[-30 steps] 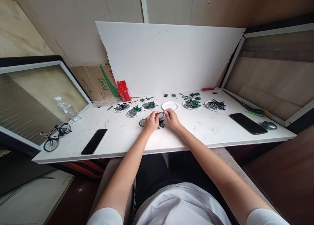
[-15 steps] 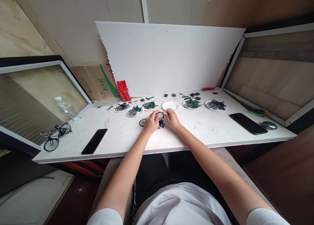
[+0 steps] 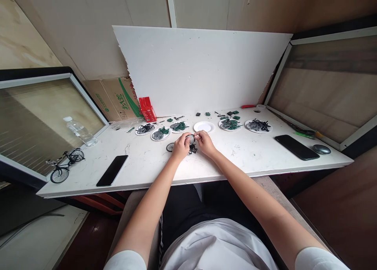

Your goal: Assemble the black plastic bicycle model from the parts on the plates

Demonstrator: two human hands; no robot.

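A small black model bicycle (image 3: 170, 147) is in my left hand (image 3: 180, 147), whose thumb and fingers are closed around it. One spoked wheel pokes out to the left of that hand, and another shows between my two hands. Just to the right, my right hand (image 3: 206, 143) has its fingertips pinched together beside the wheel. What it pinches is too small to make out. Behind my hands stands a bare white paper plate (image 3: 204, 126).
Paper plates with black and green bicycle parts (image 3: 160, 133) stand on both sides. A finished-looking model bicycle (image 3: 66, 164) and a bottle (image 3: 79, 130) are at left. Phones (image 3: 112, 170) (image 3: 297, 146) lie near both ends, with a mouse (image 3: 321, 149) at right. A white board (image 3: 206, 70) rises behind.
The view has shifted slightly. My hands keep almost the same pose around the model bicycle, with the right fingertips a touch closer to the wheel.
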